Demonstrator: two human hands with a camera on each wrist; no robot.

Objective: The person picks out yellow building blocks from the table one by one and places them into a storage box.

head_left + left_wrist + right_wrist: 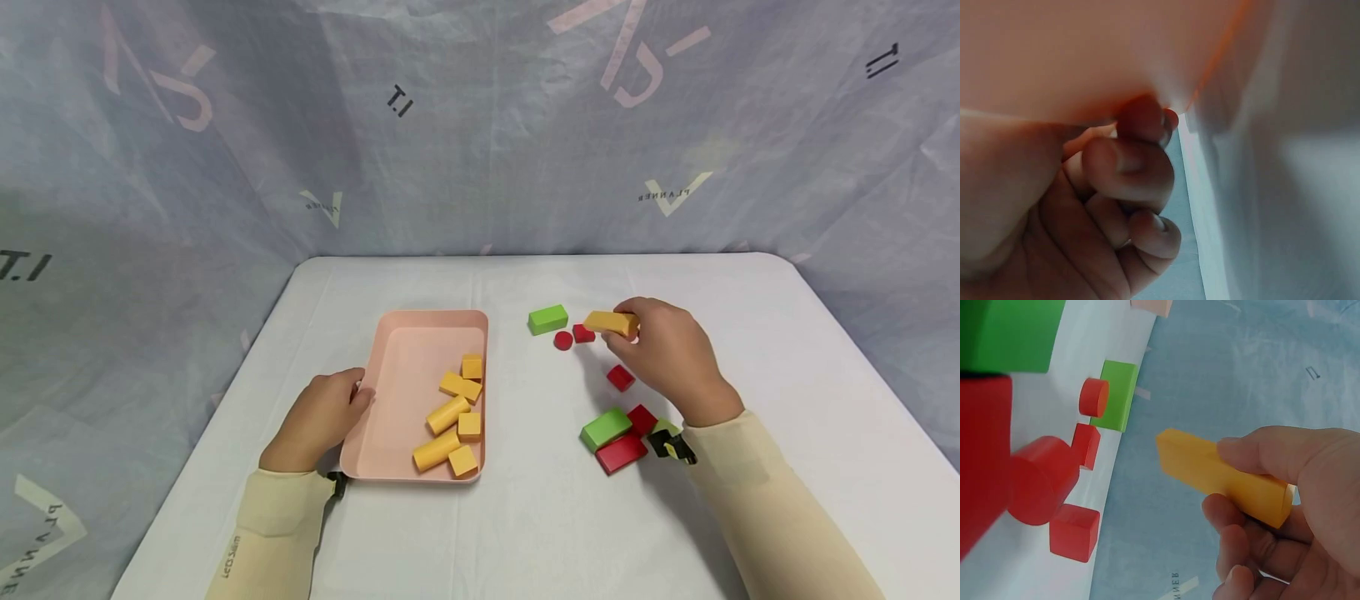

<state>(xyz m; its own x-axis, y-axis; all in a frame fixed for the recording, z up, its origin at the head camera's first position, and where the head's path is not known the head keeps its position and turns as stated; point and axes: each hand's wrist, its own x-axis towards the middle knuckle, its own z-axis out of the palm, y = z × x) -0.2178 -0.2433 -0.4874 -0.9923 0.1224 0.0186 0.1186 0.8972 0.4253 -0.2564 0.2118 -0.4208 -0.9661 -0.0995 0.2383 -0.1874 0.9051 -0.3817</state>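
Note:
A shallow pink tray (397,367) lies on the table, and my left hand (315,423) grips its left rim. Up close in the left wrist view, curled fingers (1132,169) press against the tray's side. Several yellow blocks (447,415), some square and some cylindrical, rest along the tray's right side. My right hand (671,358) pinches a long yellow rectangular block (1210,472) between thumb and fingers, raised above the table to the right of the tray.
Below and around the right hand lie red blocks (620,377), including a red cylinder (1044,480). A green block (548,320) sits farther back; another green block (606,429) touches a red rectangular block (621,453) nearer the front. Grey printed cloth (480,167) encloses the white table (525,533).

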